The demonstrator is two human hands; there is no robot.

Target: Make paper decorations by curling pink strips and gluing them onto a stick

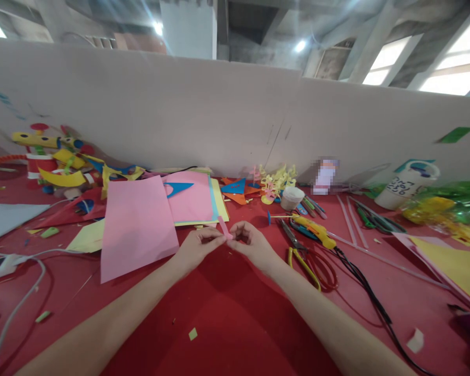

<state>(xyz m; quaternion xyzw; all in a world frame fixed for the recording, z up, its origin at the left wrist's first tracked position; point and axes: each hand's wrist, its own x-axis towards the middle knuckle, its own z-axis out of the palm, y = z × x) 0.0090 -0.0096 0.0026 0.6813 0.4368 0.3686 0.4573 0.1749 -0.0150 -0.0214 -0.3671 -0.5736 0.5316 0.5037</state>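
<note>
Between my hands, above the red table (pixel 215 303), is a narrow pink paper strip (pixel 223 226), its free end pointing up and away from me. My left hand (pixel 201 244) pinches the strip's lower end from the left. From the right, the fingertips of my right hand (pixel 250 244) close on the same end, almost touching the left fingertips. Just beyond my left hand lies a large pink paper sheet (pixel 137 224), partly over a stack of coloured sheets (pixel 194 201). Scissors with red handles (pixel 321 269) and yellow-handled pliers (pixel 306 267) rest right of my right hand.
A yellow glue gun (pixel 315 230) trails a black cable (pixel 370 292) toward the front right. Behind it stands a white tub (pixel 292 198). Paper models (pixel 43 162) crowd the back left, a white bottle (pixel 401 185) the back right. A white partition (pixel 219 115) borders the table.
</note>
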